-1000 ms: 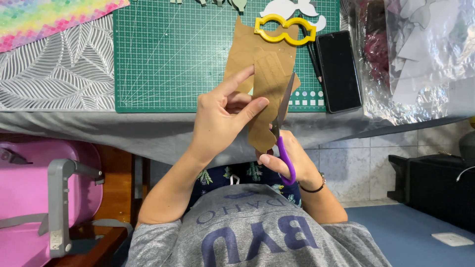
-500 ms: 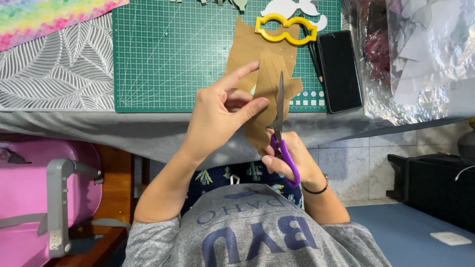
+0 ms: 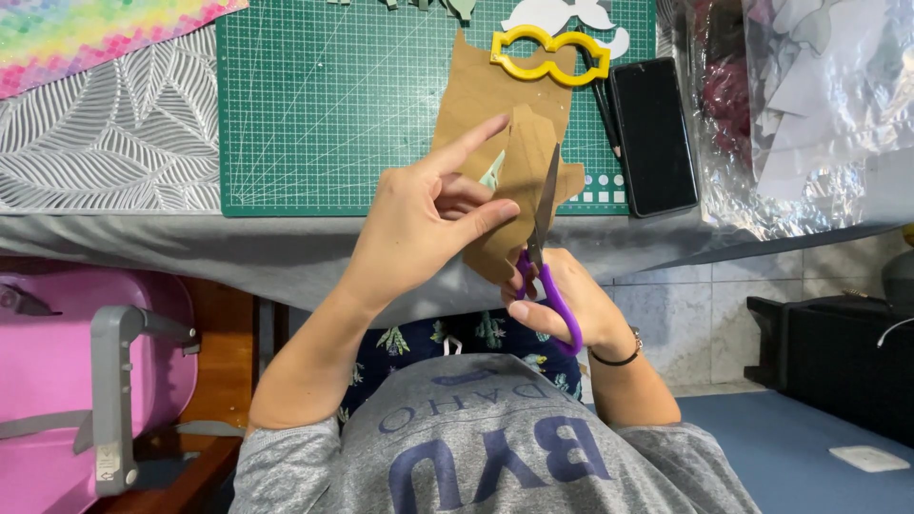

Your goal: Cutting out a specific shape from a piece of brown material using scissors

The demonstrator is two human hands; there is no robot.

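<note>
One jagged brown cardboard piece (image 3: 519,176) (left hand (image 3: 424,224) pinching); right hand (image 3: 562,300) around purple scissors (image 3: 545,243).

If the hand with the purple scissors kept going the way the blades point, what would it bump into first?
The right hand aims the scissors up the picture, into the brown cardboard they are cutting. Past that comes probably the yellow stencil on the green cutting mat, though depth is unclear.

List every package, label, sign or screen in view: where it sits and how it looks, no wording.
Phone: flat on the table at the right edge of the green cutting mat, a black rectangle, screen dark.
Plastic bag: far right of the table, clear and crinkled, with white paper shapes inside.
Small label: on the grey handle at lower left, white; too small to make out.
</note>
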